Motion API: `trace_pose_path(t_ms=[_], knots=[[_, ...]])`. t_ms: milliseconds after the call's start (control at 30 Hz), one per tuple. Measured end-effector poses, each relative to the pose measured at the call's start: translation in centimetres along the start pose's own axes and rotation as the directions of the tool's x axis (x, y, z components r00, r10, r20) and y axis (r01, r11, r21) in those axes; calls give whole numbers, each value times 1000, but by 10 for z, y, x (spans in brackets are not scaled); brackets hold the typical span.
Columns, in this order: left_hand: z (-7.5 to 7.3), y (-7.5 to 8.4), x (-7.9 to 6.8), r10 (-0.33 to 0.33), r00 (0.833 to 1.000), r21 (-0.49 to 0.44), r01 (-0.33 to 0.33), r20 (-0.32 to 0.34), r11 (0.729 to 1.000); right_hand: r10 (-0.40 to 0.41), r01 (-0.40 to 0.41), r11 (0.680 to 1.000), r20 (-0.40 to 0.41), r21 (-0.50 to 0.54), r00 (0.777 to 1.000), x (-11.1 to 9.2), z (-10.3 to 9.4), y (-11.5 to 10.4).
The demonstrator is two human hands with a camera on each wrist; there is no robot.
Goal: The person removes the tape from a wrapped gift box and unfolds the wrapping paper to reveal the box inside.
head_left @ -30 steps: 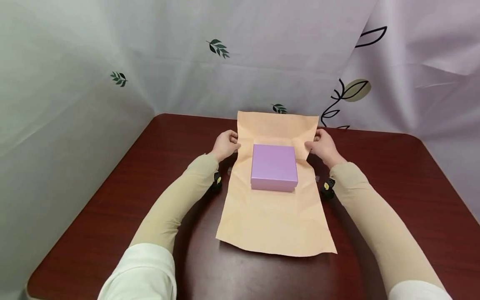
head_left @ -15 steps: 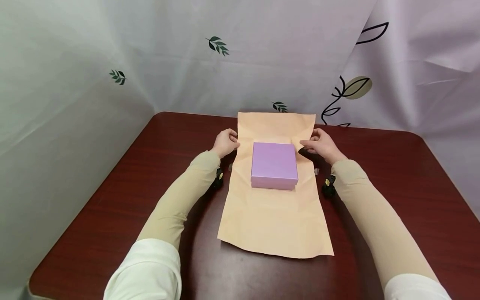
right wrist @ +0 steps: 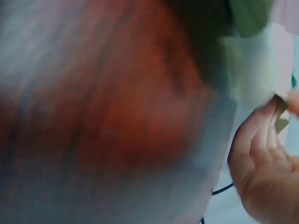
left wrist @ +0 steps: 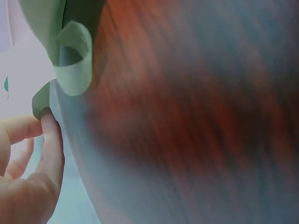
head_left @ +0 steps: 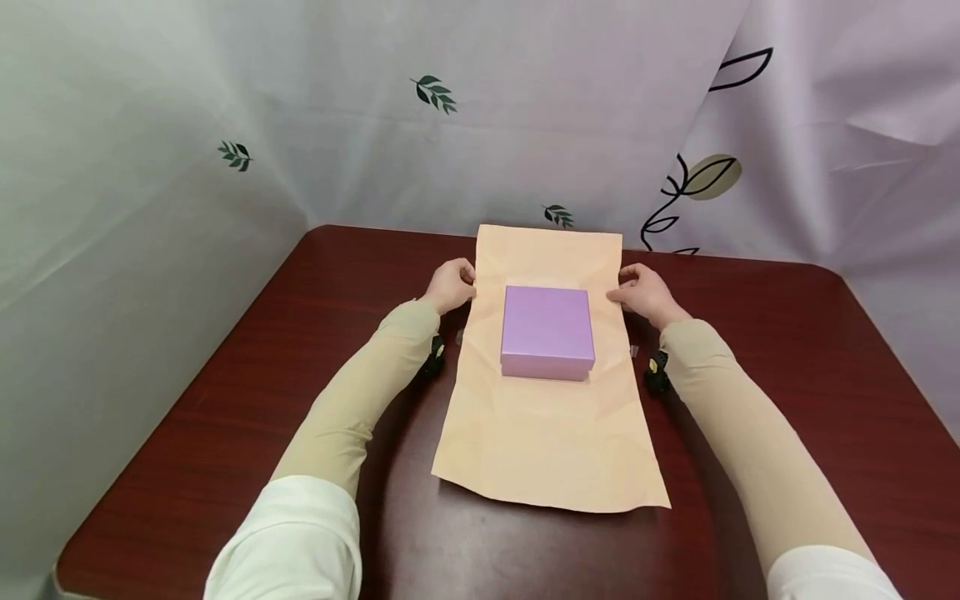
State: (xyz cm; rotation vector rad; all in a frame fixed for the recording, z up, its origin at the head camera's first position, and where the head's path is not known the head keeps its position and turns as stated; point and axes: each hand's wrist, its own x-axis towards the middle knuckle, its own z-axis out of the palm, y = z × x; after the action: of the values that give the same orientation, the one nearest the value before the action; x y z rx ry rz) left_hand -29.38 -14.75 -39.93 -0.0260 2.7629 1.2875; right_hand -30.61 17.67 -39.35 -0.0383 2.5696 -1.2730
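A purple lidded box (head_left: 547, 325) sits on a creased sheet of tan wrapping paper (head_left: 547, 450), whose far end stands raised behind it. On the paper's left edge, beyond the box, my left hand (head_left: 450, 286) pinches the sheet between thumb and finger; the left wrist view shows this hand (left wrist: 32, 163) with the paper's curled edge (left wrist: 74, 77) above it. Opposite, my right hand (head_left: 647, 294) pinches the right edge. In the right wrist view, paper shows between the fingers and thumb of that hand (right wrist: 264, 163). The sheet's underside cannot be seen from the head.
The dark red wooden table (head_left: 247, 400) extends on both sides of the paper. Small clear pieces (head_left: 634, 351) lie by the paper's sides. Behind the table hangs a pale curtain (head_left: 337, 108) with leaf prints.
My right hand moved inward with the paper's edge, then slightly back out and down; the sheet's far end looks narrower and its right side flatter. The left hand and box stay nearly still.
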Motion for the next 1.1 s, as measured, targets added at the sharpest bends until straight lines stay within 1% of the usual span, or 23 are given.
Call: trace_pose_path(t_ms=[133, 200, 267, 367, 500, 567, 667, 733, 833, 900, 967, 1033, 1100], knots=[[-1, 0, 0, 0, 999, 23, -1, 40, 1000, 20, -23, 998, -44, -65, 999, 0, -1, 6], [-3, 0, 0, -7, 998, 23, 6, 66, 1000, 19, -23, 996, -47, -89, 999, 0, -1, 6], [-5, -1, -1, -3, 996, 21, 1, 91, 1000, 19, -23, 995, -33, -96, 999, 1, -1, 5], [-8, -4, -2, 11, 992, 17, -13, 126, 1000, 38, -37, 995, 9, -94, 999, 3, -1, 4], [-11, -10, 0, 24, 987, 17, -27, 159, 999, 60, -56, 995, 48, -83, 997, 4, -1, 4], [-12, -14, 1, 21, 985, 22, -25, 172, 999, 51, -46, 995, 54, -87, 997, 4, 0, 3], [-12, -18, 3, 19, 981, 45, -28, 193, 999, 10, -4, 989, 38, -146, 999, 5, 1, 4], [-13, -18, 3, 18, 978, 64, -32, 208, 997, -27, 32, 980, 27, -196, 999, 5, 1, 4], [-13, -13, 3, 15, 973, 110, -41, 232, 993, -70, 75, 960, 28, -270, 997, 7, 0, 4], [-13, -10, 2, 17, 970, 157, -56, 245, 986, -85, 96, 948, 49, -304, 995, 7, -1, 5], [-13, -7, 3, 27, 966, 219, -85, 256, 972, -82, 102, 935, 74, -339, 994, 8, -2, 4], [-13, -6, 4, 38, 964, 276, -113, 264, 954, -75, 107, 922, 99, -372, 992, 8, -4, 4], [-13, -5, 6, 59, 960, 339, -153, 272, 928, -63, 107, 912, 123, -396, 990, 8, -5, 3]])
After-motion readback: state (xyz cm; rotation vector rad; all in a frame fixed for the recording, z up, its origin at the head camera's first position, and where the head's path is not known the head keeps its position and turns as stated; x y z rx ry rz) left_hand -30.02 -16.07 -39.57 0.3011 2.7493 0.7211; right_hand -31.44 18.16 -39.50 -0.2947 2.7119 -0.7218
